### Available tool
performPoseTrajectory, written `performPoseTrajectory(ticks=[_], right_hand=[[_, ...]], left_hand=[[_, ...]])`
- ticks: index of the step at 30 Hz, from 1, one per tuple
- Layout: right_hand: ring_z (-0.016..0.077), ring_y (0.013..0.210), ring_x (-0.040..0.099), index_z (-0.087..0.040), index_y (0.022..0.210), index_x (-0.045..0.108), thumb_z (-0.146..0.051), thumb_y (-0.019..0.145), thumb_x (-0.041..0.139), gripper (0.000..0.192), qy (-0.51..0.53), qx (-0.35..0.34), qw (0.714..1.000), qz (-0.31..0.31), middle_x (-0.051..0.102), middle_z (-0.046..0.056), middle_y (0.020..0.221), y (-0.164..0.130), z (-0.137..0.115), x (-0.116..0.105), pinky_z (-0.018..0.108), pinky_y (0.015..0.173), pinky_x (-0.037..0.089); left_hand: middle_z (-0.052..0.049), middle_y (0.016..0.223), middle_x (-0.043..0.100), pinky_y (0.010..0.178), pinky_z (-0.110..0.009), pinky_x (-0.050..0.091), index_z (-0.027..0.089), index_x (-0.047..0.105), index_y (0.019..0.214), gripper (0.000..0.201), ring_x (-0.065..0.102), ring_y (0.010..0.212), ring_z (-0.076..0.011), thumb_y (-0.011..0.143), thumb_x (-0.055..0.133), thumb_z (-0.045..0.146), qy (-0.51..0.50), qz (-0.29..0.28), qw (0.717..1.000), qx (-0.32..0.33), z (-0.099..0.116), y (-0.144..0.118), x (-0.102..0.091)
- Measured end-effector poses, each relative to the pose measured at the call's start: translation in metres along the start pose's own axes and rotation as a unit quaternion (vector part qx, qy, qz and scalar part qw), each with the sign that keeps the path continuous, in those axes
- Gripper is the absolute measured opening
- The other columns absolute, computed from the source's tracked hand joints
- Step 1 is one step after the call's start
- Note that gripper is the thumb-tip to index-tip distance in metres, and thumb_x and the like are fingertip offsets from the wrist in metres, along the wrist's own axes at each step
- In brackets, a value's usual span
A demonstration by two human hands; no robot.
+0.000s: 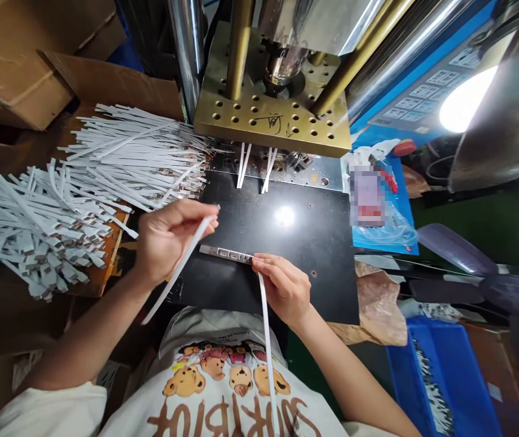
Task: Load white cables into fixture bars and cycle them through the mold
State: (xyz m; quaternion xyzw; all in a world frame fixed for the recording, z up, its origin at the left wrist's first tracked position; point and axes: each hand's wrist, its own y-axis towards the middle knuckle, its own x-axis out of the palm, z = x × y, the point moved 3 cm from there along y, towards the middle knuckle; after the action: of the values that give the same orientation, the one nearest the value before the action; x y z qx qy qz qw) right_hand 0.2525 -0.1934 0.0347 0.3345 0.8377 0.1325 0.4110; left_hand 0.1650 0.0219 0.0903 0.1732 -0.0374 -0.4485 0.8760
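over black plate [327, 243], left hand [161, 243] pinching white strip [177, 273], right hand [286, 288] pinching second strip [266, 328] — slotted bar [228, 254] between them, seemingly right-held

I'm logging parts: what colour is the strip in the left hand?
White; the strip shows best in the head view.

A crowded, lamp-lit workspace surrounds us.
At two o'clock we see a lit lamp [496, 115], at ten cardboard boxes [8, 67], at nine a wooden tabletop [114, 250]; a fan [514, 291] stands between three and four, a blue bin [466, 376] at four.
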Motion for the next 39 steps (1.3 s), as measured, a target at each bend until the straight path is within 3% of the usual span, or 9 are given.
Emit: performPoseTrajectory(ticks=[6, 15, 19, 21, 23, 27, 32, 35, 39], right_hand=[[0.0194, 0.100, 0.073, -0.022, 0.106, 0.067, -0.009, 0.098, 0.053, 0.021, 0.005, -0.022, 0.999, -0.026, 0.076, 0.007, 0.099, 0.006, 0.005, 0.001, 0.032, 0.084, 0.062], [0.0196, 0.099, 0.073, -0.024, 0.102, 0.070, -0.012, 0.098, 0.053, 0.021, 0.046, -0.007, 0.998, -0.032, 0.076, 0.006, 0.100, 0.008, 0.010, 0.001, 0.032, 0.085, 0.063], [0.0180, 0.092, 0.074, -0.024, 0.102, 0.070, -0.011, 0.098, 0.050, 0.024, 0.060, 0.007, 0.983, -0.175, 0.076, 0.005, 0.101, 0.030, 0.022, -0.013, 0.029, 0.080, 0.062], [0.0175, 0.088, 0.074, -0.023, 0.105, 0.070, -0.008, 0.096, 0.047, 0.029, 0.054, 0.003, 0.959, -0.279, 0.076, 0.004, 0.101, 0.052, 0.028, -0.018, 0.029, 0.078, 0.060], [0.0181, 0.088, 0.072, -0.021, 0.106, 0.071, -0.007, 0.096, 0.045, 0.031, 0.036, -0.012, 0.946, -0.322, 0.075, 0.005, 0.101, 0.083, 0.030, -0.015, 0.030, 0.078, 0.058], [0.0204, 0.094, 0.068, -0.014, 0.104, 0.070, -0.009, 0.094, 0.053, 0.021, -0.032, -0.055, 0.954, -0.293, 0.071, 0.009, 0.102, 0.151, 0.019, 0.033, 0.030, 0.083, 0.052], [0.0242, 0.087, 0.067, -0.013, 0.113, 0.065, -0.019, 0.098, 0.050, 0.021, -0.184, -0.066, 0.934, -0.299, 0.067, 0.012, 0.104, 0.204, -0.014, 0.104, 0.030, 0.069, 0.046], [0.0258, 0.087, 0.067, -0.011, 0.108, 0.065, -0.012, 0.098, 0.041, 0.025, -0.247, -0.093, 0.912, -0.314, 0.067, 0.014, 0.101, 0.203, -0.019, 0.100, 0.031, 0.068, 0.043], [0.0228, 0.085, 0.065, -0.015, 0.096, 0.068, -0.008, 0.093, 0.045, 0.025, -0.276, -0.049, 0.920, -0.274, 0.067, 0.010, 0.094, 0.156, 0.013, 0.042, 0.030, 0.066, 0.040]], left_hand=[[-0.005, 0.094, 0.075, 0.088, -0.033, 0.055, 0.018, 0.072, 0.100, 0.013, 0.071, 0.092, -0.0174, 0.091, 0.065, 0.012, 0.235, -0.128, 0.950, 0.163, -0.032, -0.046, 0.026], [-0.008, 0.090, 0.072, 0.082, -0.033, 0.050, 0.014, 0.066, 0.091, 0.019, 0.069, 0.088, -0.0190, 0.097, 0.049, 0.014, 0.358, -0.235, 0.886, 0.177, -0.020, -0.040, 0.036], [-0.005, 0.082, 0.069, 0.076, -0.033, 0.047, 0.015, 0.065, 0.086, 0.018, 0.066, 0.080, -0.0182, 0.096, 0.050, 0.014, 0.390, -0.227, 0.869, 0.204, -0.030, -0.045, 0.045], [-0.004, 0.085, 0.069, 0.076, -0.033, 0.046, 0.015, 0.065, 0.089, 0.016, 0.065, 0.082, -0.0181, 0.097, 0.050, 0.014, 0.397, -0.222, 0.865, 0.213, -0.033, -0.046, 0.046], [-0.005, 0.095, 0.070, 0.079, -0.032, 0.047, 0.015, 0.065, 0.099, 0.015, 0.066, 0.090, -0.0185, 0.099, 0.050, 0.017, 0.391, -0.234, 0.862, 0.221, -0.033, -0.043, 0.041], [-0.008, 0.105, 0.069, 0.085, -0.035, 0.047, 0.014, 0.063, 0.116, 0.021, 0.064, 0.100, -0.0221, 0.097, 0.054, 0.017, 0.474, -0.233, 0.826, 0.198, -0.029, -0.021, 0.007], [-0.011, 0.098, 0.068, 0.082, -0.040, 0.045, 0.016, 0.070, 0.093, 0.015, 0.062, 0.096, -0.0274, 0.092, 0.055, 0.013, 0.623, -0.243, 0.732, 0.131, -0.039, 0.010, -0.044], [-0.009, 0.094, 0.069, 0.085, -0.039, 0.044, 0.017, 0.069, 0.096, 0.018, 0.064, 0.094, -0.0254, 0.095, 0.052, 0.014, 0.596, -0.246, 0.751, 0.144, -0.043, 0.021, -0.052], [-0.003, 0.087, 0.070, 0.085, -0.034, 0.048, 0.017, 0.065, 0.093, 0.018, 0.065, 0.083, -0.0168, 0.101, 0.050, 0.024, 0.432, -0.130, 0.869, 0.204, -0.023, 0.038, -0.047]])
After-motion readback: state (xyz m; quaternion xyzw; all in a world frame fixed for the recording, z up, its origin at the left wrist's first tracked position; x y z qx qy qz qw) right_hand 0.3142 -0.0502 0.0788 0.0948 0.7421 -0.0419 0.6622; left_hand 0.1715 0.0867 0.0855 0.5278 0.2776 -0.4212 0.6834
